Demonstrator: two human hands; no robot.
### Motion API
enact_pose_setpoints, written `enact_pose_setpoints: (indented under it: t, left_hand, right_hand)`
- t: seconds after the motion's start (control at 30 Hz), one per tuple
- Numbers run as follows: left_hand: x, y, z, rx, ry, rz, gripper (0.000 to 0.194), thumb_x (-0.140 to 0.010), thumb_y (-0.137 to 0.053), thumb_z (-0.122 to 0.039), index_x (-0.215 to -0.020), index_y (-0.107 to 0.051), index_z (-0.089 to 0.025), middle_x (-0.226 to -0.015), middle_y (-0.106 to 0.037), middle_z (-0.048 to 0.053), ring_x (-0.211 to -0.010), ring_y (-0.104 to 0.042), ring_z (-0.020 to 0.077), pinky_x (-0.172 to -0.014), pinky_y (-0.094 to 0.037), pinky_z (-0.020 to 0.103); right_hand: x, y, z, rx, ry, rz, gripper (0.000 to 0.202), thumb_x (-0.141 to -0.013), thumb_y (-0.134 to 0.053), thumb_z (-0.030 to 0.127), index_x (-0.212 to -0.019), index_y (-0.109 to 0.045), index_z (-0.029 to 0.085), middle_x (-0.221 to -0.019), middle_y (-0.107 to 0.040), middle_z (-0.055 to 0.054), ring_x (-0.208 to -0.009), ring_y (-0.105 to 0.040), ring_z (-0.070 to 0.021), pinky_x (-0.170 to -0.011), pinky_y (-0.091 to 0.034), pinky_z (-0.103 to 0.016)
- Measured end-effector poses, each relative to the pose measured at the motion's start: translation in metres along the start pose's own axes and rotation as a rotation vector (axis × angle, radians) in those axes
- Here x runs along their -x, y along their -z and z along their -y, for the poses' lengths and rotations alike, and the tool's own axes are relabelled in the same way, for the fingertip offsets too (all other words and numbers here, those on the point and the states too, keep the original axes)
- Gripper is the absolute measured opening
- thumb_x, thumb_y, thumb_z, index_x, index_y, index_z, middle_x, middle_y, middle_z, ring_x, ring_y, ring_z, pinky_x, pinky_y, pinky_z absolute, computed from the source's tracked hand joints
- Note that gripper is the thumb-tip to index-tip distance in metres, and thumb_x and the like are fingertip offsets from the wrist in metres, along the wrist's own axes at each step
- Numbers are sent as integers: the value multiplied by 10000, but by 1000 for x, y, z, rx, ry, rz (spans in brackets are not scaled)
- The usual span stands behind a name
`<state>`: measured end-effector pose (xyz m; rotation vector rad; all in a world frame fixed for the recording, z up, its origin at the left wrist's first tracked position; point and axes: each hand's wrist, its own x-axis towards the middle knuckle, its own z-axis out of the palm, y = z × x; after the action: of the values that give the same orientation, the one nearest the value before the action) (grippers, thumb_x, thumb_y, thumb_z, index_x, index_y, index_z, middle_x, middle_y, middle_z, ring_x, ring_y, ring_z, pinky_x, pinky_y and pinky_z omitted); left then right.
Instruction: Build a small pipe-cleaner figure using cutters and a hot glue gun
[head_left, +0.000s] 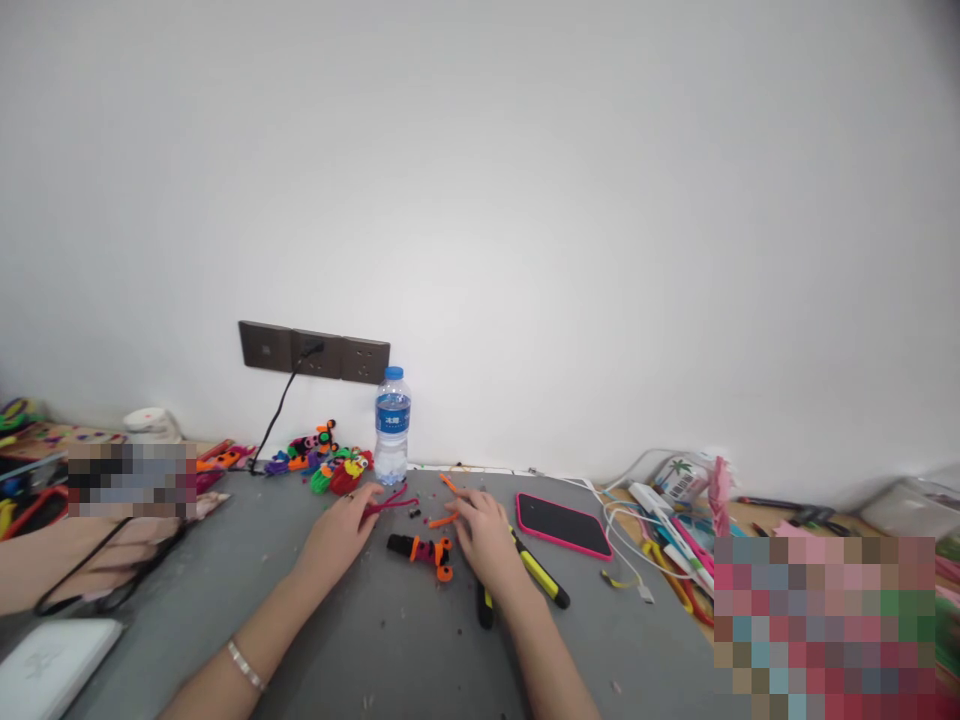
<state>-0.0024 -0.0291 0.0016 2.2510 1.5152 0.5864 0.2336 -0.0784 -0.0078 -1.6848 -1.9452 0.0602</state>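
My left hand [351, 525] has its fingers closed on a magenta pipe cleaner [394, 503], bent so that its ends point right. My right hand [481, 535] rests on the grey mat [390, 660], its fingertips closed at an orange pipe cleaner [442, 521]; another orange piece [448, 483] lies just beyond them. Between the hands lies a small figure [424, 553] of black, magenta and orange pipe cleaner. Yellow-and-black pliers [544, 575] lie partly under my right hand and forearm.
A water bottle [392, 430] stands near the wall, beside colourful pipe-cleaner figures [345, 470]. To the right are a pink-cased phone [564, 525], white cables [622, 515] and scissors [667, 575]. Another person's hand [124, 560] is at left, above a white box [56, 665].
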Motion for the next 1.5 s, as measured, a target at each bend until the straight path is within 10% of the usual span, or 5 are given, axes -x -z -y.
enact_pose_setpoints:
  t: [0.3, 0.6, 0.8, 0.97, 1.5]
  left_hand:
    - [-3, -2, 5, 236, -149, -219, 255, -887, -399, -251, -1066, -579, -223, -1022, -729, 67, -967, -667, 222, -882, -481, 349]
    - [-6, 2, -1, 503, -73, -225, 277, -841, -503, -400, -971, -620, -185, -937, -739, 79, -866, -686, 239, -771, -516, 342]
    - [5, -2, -27, 1019, 34, -47, 440, -761, -635, -472, -1058, -638, -147, -925, -743, 102, -813, -686, 243, -599, -521, 290]
    - [11, -5, -38, 1243, 145, -24, 445, -673, -724, -499, -917, -697, -128, -793, -728, 79, -680, -646, 185, -552, -486, 251]
    - [3, -1, -25, 1195, 221, -134, 415, -676, -696, -532, -807, -669, -139, -667, -631, 24, -618, -597, 151, -555, -471, 243]
  right_hand:
    - [-5, -6, 4, -59, -66, 8, 209, -808, -468, 67, -770, -623, 202, -890, -661, -70, -886, -551, -245, -803, -355, -374]
    - [-11, 8, 13, -1037, -171, -196, 226, -844, -558, 436, -831, -509, 216, -798, -628, -34, -793, -582, -196, -783, -442, -313]
    - [-4, 14, 47, -1542, -150, 47, 233, -819, -650, 436, -862, -583, 217, -808, -656, -25, -805, -617, -189, -842, -451, -333]
    - [0, 14, 57, -1582, -157, 204, 252, -833, -636, 446, -821, -580, 200, -830, -676, -43, -802, -638, -191, -837, -466, -343]
    - [-5, 10, 43, -1541, -263, 117, 314, -760, -702, 464, -772, -505, 220, -729, -672, -7, -708, -630, -171, -768, -466, -319]
